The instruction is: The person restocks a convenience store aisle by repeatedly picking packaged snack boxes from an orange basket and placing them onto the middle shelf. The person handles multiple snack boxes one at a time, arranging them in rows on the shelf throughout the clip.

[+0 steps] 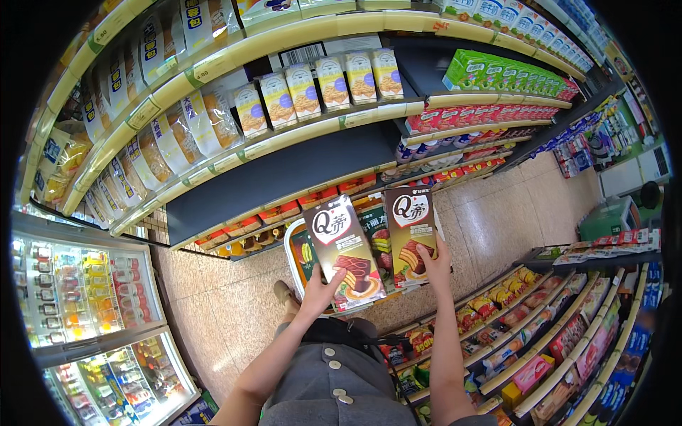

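My left hand (pixel 319 292) grips the lower left edge of a brown and white snack cake box (pixel 345 242), its thumb across the front. In my right hand (pixel 439 265) is a similar darker brown box (pixel 403 226), held by its right side. Both boxes are tilted with their printed fronts facing up at me and show chocolate-coated cake. A narrow gap separates them. Below them stands a white-rimmed container (pixel 290 250) with dark green snack boxes (pixel 379 242) in it, partly hidden by the boxes I hold.
Ahead runs a shelf unit with packaged bread (pixel 173 136), several yellow snack packs (pixel 333 82) and green drink cartons (pixel 495 74). Glass-door drinks coolers (pixel 90 293) stand at left. A low snack rack (pixel 511 325) borders the right. My shoe (pixel 285 292) rests on the tiled floor (pixel 213 314).
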A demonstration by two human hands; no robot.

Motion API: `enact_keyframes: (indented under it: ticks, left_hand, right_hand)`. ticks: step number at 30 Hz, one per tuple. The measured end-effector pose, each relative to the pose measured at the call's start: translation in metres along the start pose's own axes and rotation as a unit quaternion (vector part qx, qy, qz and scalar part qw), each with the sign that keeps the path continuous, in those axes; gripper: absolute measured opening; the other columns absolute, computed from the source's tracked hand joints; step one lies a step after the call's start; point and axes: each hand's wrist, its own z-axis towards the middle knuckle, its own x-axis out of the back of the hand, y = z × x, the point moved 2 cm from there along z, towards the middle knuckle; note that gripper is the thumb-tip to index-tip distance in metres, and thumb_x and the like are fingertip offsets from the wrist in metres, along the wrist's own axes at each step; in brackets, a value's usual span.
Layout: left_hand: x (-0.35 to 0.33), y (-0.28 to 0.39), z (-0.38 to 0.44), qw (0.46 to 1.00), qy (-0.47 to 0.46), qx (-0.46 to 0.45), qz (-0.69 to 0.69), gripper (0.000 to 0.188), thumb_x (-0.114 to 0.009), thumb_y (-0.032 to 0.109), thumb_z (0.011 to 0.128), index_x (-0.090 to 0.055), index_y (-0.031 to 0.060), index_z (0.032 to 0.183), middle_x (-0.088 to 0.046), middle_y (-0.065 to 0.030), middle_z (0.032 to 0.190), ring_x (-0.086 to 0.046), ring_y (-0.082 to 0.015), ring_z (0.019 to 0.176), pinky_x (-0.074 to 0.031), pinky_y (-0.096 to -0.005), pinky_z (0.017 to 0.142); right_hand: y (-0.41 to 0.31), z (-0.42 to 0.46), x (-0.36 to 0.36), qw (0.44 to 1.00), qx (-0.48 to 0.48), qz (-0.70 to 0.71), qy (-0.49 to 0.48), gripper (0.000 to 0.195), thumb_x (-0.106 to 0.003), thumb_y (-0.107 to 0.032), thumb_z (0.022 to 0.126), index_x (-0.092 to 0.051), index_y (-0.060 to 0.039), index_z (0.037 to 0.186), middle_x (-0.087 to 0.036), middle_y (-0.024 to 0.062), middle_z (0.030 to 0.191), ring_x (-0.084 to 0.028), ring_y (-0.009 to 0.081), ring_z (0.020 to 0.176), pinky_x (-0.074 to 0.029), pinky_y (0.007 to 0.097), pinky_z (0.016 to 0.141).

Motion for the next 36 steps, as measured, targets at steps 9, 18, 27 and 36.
enact_keyframes:
  ticks: [9,18,27,36]
  left_hand:
    - [-0.059,0.027,0.031,0.962,-0.051,-0.091,0.25,0.082,-0.07,0.057,0.081,-0.04,-0.0072,0.123,-0.058,-0.0332,0.11,-0.065,-0.045,0.093,-0.055,-0.0472,0.075]
    - [-0.081,0.042,0.04,0.966,-0.023,-0.093,0.241,0.077,-0.069,0.052,0.084,-0.043,-0.0067,0.127,-0.053,-0.0279,0.113,-0.061,-0.0446,0.099,-0.051,-0.0491,0.083]
    - [-0.047,0.028,0.032,0.979,0.0,-0.141,0.148,0.059,-0.067,0.036,0.087,-0.048,-0.0064,0.123,-0.053,-0.0209,0.108,-0.059,-0.0364,0.096,-0.05,-0.0419,0.082]
    - [0.007,-0.081,0.055,0.989,0.124,0.079,-0.008,0.058,-0.078,0.028,0.077,-0.051,-0.0095,0.113,-0.054,-0.0248,0.108,-0.056,-0.0348,0.1,-0.046,-0.0411,0.085]
  right_hand:
    - [0.013,0.016,0.031,0.995,-0.069,0.07,-0.003,0.05,-0.065,-0.022,0.094,-0.05,-0.0019,0.136,-0.061,0.0101,0.124,-0.058,0.016,0.109,-0.046,0.03,0.094]
    - [-0.001,0.024,0.043,0.993,-0.087,0.009,-0.073,0.064,-0.066,-0.028,0.094,-0.036,-0.0032,0.144,-0.052,0.0126,0.134,-0.053,0.0199,0.119,-0.043,0.0325,0.1]
    - [-0.004,0.016,0.038,0.996,-0.079,-0.036,-0.035,0.089,-0.072,-0.033,0.088,-0.019,0.0021,0.151,-0.038,0.0208,0.147,-0.04,0.0287,0.134,-0.034,0.0392,0.109]
    - [-0.064,-0.027,0.003,0.932,0.202,-0.287,0.092,0.06,-0.067,-0.019,0.089,-0.042,-0.0023,0.141,-0.051,0.0189,0.132,-0.045,0.0369,0.127,-0.038,0.0439,0.105]
